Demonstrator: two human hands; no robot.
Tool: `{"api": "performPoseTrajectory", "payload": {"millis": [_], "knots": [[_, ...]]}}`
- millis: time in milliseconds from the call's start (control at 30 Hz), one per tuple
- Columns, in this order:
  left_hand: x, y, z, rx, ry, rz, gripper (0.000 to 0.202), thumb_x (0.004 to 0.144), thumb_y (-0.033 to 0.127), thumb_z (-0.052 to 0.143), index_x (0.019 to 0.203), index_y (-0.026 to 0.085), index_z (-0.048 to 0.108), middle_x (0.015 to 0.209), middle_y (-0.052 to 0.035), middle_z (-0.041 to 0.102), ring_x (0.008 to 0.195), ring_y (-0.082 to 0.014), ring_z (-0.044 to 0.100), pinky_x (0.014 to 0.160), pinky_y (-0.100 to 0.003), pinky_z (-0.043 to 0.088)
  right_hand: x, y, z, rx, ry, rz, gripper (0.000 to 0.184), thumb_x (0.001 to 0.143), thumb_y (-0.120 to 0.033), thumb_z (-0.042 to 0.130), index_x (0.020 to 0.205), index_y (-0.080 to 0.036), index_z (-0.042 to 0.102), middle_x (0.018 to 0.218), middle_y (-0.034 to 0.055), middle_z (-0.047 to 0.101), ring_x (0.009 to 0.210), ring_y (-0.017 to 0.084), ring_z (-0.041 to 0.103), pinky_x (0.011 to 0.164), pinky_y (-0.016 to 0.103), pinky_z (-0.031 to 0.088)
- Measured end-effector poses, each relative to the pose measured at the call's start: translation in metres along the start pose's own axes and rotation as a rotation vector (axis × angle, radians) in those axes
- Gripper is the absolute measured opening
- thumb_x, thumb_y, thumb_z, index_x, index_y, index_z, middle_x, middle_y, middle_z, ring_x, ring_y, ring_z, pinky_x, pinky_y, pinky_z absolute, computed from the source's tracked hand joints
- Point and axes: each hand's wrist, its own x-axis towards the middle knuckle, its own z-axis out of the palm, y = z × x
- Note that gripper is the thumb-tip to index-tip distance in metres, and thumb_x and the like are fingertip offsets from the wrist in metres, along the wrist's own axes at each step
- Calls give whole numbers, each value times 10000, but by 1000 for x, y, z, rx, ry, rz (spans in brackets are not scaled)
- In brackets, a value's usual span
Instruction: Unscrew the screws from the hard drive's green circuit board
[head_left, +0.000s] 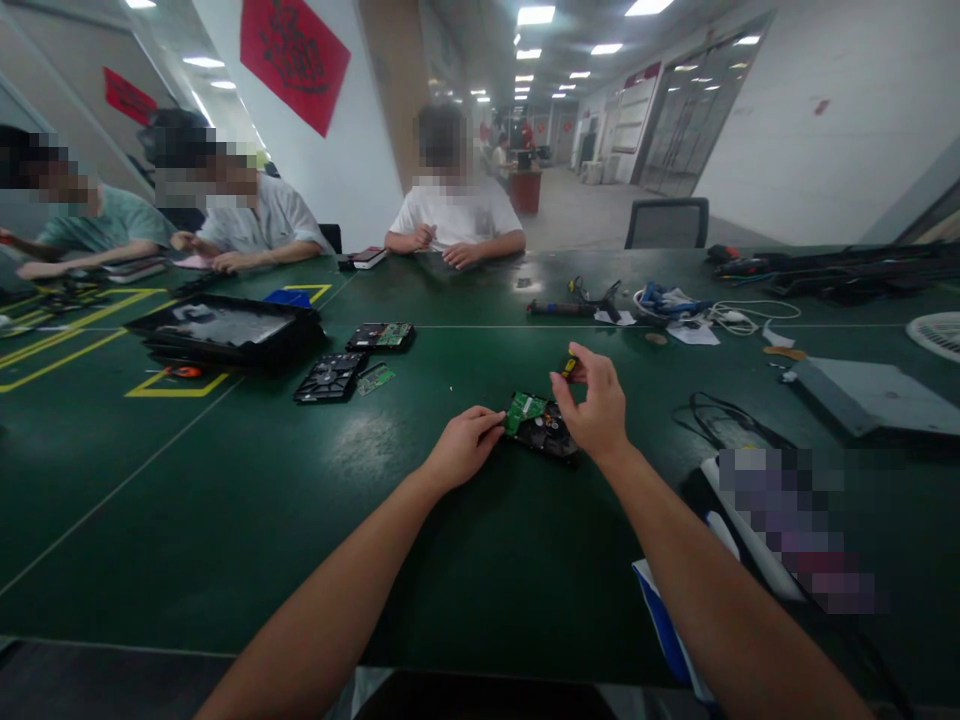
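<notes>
A hard drive with its green circuit board facing up lies on the dark green table in front of me. My left hand pinches the drive's left edge between thumb and fingers. Above the drive's right part, my right hand grips a small yellow and black screwdriver near its top. The screwdriver stands roughly upright; its tip is too small to make out against the drive.
Two more hard drives and a loose circuit board lie to the left, near a black tray. Cables, tools and a grey metal case are at the right. Several people sit across the table.
</notes>
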Motion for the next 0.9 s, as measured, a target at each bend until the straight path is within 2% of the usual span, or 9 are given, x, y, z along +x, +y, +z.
{"api": "performPoseTrajectory", "payload": {"millis": [100,300,400,467,600,667,800,900], "knots": [[-1,3,-2,38,-21,32,313,1013,253,563,1300,231,688,1188,-88,705,1088,-224,676,988,-377,556,-1,-2,0,42,-30,-6,552,966,-269,565,1493,-274,400,1336,132,585,1019,259,687,911,481,626],[-1,4,-3,36,-37,-5,343,965,360,673,1285,237,669,1182,-86,691,1022,-230,676,927,-389,573,-1,-4,1,-13,-10,-3,532,949,-297,623,1452,-296,448,1203,112,585,1013,261,647,871,477,629],[-1,4,-2,50,-62,-36,450,919,410,731,1322,234,633,1195,-91,674,993,-233,671,896,-387,579,-2,-3,1,46,-35,-2,562,973,-261,567,1505,-292,387,1329,125,567,1062,257,655,917,468,620],[-1,4,-1,61,-77,-26,469,917,412,733,1335,232,619,1216,-98,662,1030,-242,663,917,-393,574,-2,-2,1,51,-33,16,578,979,-265,554,1523,-292,360,1367,130,562,1046,261,667,921,484,618],[1,4,2,88,-71,20,430,914,399,735,1301,235,642,1234,-109,649,1140,-275,632,978,-416,553,-2,-1,2,-9,-2,42,552,955,-322,619,1474,-316,433,1231,110,593,937,256,665,862,497,631],[2,5,4,91,-60,29,422,914,397,735,1297,241,648,1231,-109,648,1157,-280,624,994,-420,545,-1,-1,3,-4,-11,22,550,963,-300,600,1485,-316,427,1244,112,589,973,255,666,887,486,628],[4,4,6,108,-65,36,422,931,398,715,1318,247,644,1229,-109,648,1158,-278,619,1014,-424,530,-1,-1,5,26,-31,-3,605,985,-248,528,1554,-288,327,1410,141,548,1087,272,668,944,497,616],[5,2,7,121,-72,48,430,943,394,702,1340,242,636,1223,-111,651,1151,-277,618,1015,-430,526,-1,-1,4,3,-23,20,578,979,-288,557,1527,-306,372,1320,126,594,1057,276,670,917,507,625]]}}
